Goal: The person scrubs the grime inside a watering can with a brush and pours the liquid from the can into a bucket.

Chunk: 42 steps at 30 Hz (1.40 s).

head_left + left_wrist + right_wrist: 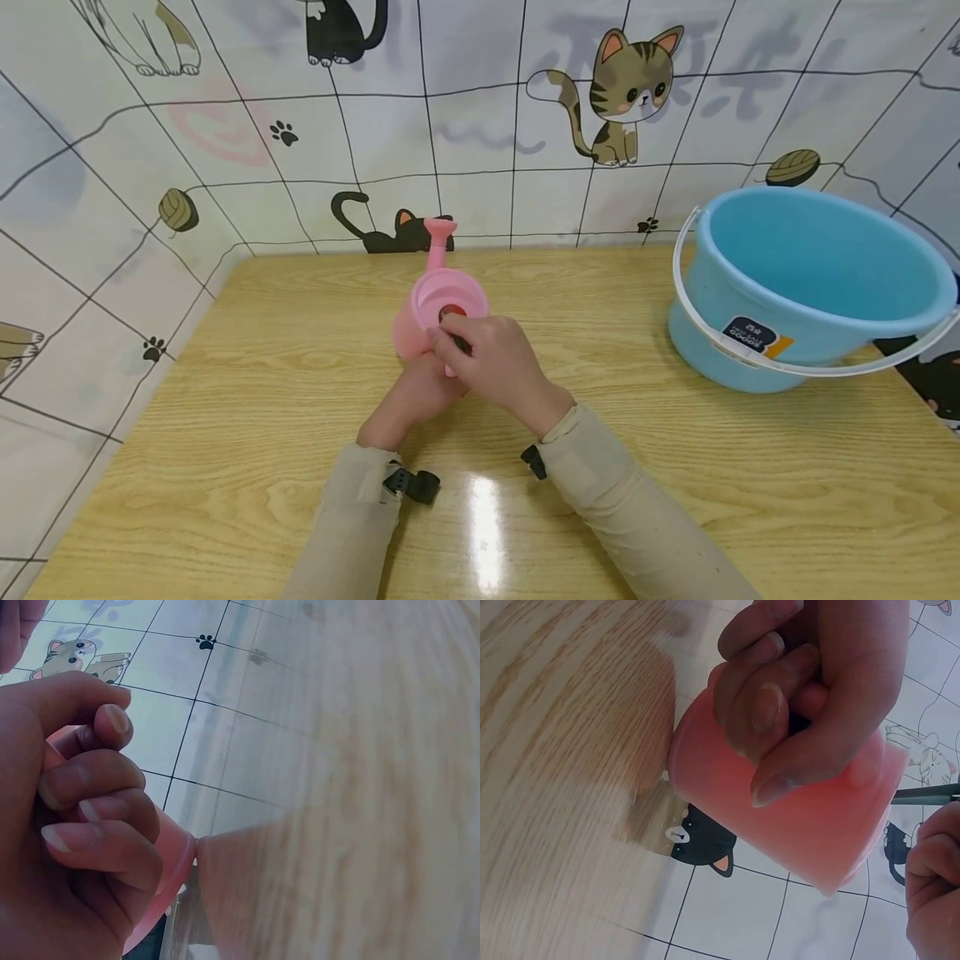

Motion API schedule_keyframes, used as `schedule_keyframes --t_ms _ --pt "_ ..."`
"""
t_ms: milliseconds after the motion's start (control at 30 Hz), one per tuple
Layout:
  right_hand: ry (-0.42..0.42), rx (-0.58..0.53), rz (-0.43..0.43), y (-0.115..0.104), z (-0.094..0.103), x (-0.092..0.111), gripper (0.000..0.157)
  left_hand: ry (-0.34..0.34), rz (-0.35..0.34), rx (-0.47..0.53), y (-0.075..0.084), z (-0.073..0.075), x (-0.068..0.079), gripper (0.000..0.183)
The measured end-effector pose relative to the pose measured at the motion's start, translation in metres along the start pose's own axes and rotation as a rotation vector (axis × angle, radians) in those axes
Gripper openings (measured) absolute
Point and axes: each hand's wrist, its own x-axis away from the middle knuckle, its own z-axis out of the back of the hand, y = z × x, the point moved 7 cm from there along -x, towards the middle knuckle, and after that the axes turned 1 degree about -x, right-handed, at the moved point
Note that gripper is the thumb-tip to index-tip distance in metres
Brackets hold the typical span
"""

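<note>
A pink watering can [408, 332] stands on the table, its spout pointing to the wall. My left hand [427, 387] grips the can's handle on the near side, fingers curled round it in the left wrist view. Over the can's top opening, my right hand [498, 358] pinches a thin dark stick-like thing [928, 795], which reaches into the can in the right wrist view. Something red [452, 311] shows in the opening; whether it belongs to the stick is hidden by my fingers.
A light blue bucket [690, 329] with a white handle stands at the right side of the wooden table [247, 442]. Behind and to the left rises a white wall covering [480, 133] printed with cats and grid lines.
</note>
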Motion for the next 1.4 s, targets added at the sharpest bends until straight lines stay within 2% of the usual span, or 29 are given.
schedule_keyframes --t_ms 167,367,600,833,1067,1233,1400 --pt "0.018 -0.023 -0.014 0.004 0.001 0.001 0.033 0.003 0.038 0.015 -0.003 -0.001 0.000 0.005" --pt "0.076 0.008 -0.022 0.005 0.002 0.001 0.035 0.006 0.080 0.052 -0.005 -0.001 0.000 0.011" --pt "0.090 0.058 -0.036 0.007 0.002 0.002 0.036 0.020 0.085 0.046 -0.005 -0.002 -0.001 0.019" --pt "0.091 0.097 -0.007 0.008 0.002 0.001 0.032 0.014 0.169 0.159 -0.011 -0.005 -0.001 0.010" --pt "0.082 0.110 -0.026 0.013 0.002 0.000 0.031 0.020 0.111 0.158 -0.009 -0.006 -0.004 0.010" --pt "0.076 0.113 -0.035 0.014 0.002 0.000 0.031 0.022 0.121 0.173 -0.011 -0.006 -0.003 0.017" --pt "0.067 0.138 -0.035 0.014 0.003 0.000 0.031 0.002 0.124 0.172 -0.011 -0.005 -0.003 0.013"
